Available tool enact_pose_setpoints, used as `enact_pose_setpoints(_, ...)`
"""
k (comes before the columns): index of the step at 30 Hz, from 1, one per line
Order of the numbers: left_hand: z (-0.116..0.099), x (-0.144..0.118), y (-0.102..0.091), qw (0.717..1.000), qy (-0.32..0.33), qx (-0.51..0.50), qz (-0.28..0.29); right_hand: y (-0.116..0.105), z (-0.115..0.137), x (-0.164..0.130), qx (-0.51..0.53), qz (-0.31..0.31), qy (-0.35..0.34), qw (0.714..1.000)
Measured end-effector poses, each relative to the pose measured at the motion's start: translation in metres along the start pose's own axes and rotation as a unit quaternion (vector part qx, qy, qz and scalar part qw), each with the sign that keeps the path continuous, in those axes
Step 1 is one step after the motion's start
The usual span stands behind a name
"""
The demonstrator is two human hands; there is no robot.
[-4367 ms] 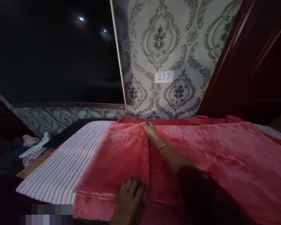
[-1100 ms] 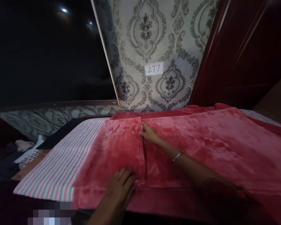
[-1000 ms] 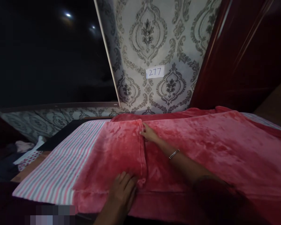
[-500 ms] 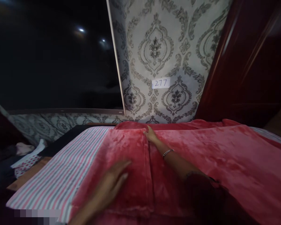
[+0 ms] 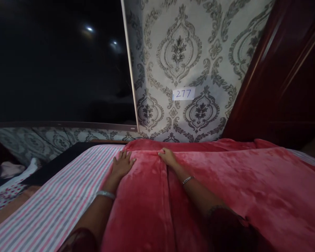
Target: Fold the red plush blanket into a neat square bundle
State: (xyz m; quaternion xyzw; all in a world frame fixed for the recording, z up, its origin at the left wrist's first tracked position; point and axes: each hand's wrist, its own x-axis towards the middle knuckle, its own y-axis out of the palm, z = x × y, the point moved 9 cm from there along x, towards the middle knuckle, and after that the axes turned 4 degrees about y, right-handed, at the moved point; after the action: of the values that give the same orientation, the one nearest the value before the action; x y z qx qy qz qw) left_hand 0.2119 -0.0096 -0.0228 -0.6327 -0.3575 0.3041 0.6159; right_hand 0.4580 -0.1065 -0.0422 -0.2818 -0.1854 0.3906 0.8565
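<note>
A red plush blanket [image 5: 147, 203] lies partly folded, its left flap laid over so that a hemmed edge runs down the middle. At the far end of that hem, my right hand [image 5: 168, 156] pinches the blanket's corner. My left hand [image 5: 123, 164] rests flat with its fingers spread at the far left corner of the folded flap. Under the blanket is a striped sheet [image 5: 68, 182] in white, pink and grey, showing on the left.
Behind rises a patterned wall with a paper label [image 5: 183, 93] reading 277. A large dark screen [image 5: 60, 66] hangs at left, and dark red glossy wood [image 5: 280, 77] stands at right. Polka-dot cloth [image 5: 9, 196] lies at far left.
My left hand has moved forward from above the near part of the flap to its far left corner, and now lies flat. My right hand stays at the hem's far end.
</note>
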Motion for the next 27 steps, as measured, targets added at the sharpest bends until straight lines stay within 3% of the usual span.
enact_pose_setpoints(5,0.004,0.004,0.015,1.000,0.004,0.006,0.025,-0.001,-0.021,-0.002,-0.031,-0.031,0.029,0.999)
enact_pose_setpoints(10,0.004,0.008,0.013,0.999,-0.006,0.005,0.038,-0.007,-0.017,-0.003,-0.053,-0.030,0.030,0.998)
enact_pose_setpoints(14,0.002,0.008,0.012,0.999,-0.004,0.003,0.032,-0.023,0.010,-0.023,-0.067,-0.035,0.005,0.997)
enact_pose_setpoints(17,0.002,0.008,0.012,1.000,0.001,0.005,0.025,-0.028,0.053,-0.049,-0.105,-0.051,-0.096,0.988)
enact_pose_setpoints(20,0.004,0.009,0.012,1.000,0.004,0.009,0.013,-0.006,0.076,-0.070,-0.170,0.006,-0.173,0.970)
enact_pose_setpoints(24,0.005,0.010,0.014,1.000,-0.002,0.011,0.025,0.030,0.042,-0.069,-0.229,0.111,-0.117,0.960)
enact_pose_setpoints(27,0.005,0.011,0.013,0.999,-0.009,0.002,0.031,0.039,0.024,-0.064,-0.233,0.118,-0.108,0.959)
